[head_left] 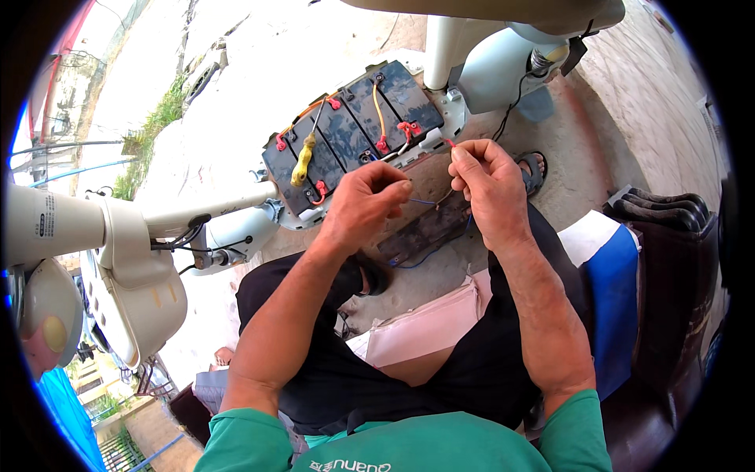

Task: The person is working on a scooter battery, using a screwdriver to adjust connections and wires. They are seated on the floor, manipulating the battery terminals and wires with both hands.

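Observation:
A row of black batteries [344, 126] sits in a frame of pale vehicle parts in front of me, joined by orange leads with red terminal caps. Across their tops lies a screwdriver [303, 161] with a yellow handle. My left hand [364, 203] is at the near edge of the batteries, thumb and fingers pinched; what they hold, if anything, is hidden. To its right, my right hand [494, 187] is closed in a pinch on a thin red wire [450, 143], whose short end shows at the fingertips. A blue wire [422, 202] runs between the hands.
Pale vehicle tubes and covers [130, 267] stand at the left, more panels [503, 67] at upper right. Below the hands, a dark flat board [425, 228] lies on the ground near my sandaled feet. A dark seat [668, 291] with blue cloth is at right.

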`<act>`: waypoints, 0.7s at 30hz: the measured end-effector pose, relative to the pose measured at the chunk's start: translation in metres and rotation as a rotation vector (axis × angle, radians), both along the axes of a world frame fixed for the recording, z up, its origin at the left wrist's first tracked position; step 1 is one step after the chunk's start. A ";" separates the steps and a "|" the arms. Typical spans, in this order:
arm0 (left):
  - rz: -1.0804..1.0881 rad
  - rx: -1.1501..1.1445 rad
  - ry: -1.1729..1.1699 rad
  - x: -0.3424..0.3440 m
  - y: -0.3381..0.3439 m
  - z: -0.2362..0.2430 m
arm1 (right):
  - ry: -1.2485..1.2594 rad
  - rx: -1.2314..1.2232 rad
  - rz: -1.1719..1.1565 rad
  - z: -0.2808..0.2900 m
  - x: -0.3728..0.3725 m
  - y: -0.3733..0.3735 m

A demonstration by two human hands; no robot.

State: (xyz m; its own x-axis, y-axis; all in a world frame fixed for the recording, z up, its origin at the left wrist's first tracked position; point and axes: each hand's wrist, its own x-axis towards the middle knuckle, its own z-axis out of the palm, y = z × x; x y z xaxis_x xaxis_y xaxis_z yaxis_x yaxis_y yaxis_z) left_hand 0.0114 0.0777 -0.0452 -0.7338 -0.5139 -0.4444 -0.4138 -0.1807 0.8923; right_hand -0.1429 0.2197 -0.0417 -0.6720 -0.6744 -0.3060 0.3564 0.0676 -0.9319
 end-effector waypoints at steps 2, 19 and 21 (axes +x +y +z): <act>-0.001 -0.241 -0.051 -0.012 -0.013 0.009 | -0.025 0.010 -0.044 0.001 -0.005 0.005; -0.783 -1.013 -0.692 -0.166 -0.110 -0.083 | -0.162 -0.087 -0.173 0.009 -0.027 0.016; -0.814 -0.980 -0.797 -0.175 -0.108 -0.080 | -0.169 -0.103 -0.185 0.009 -0.028 0.015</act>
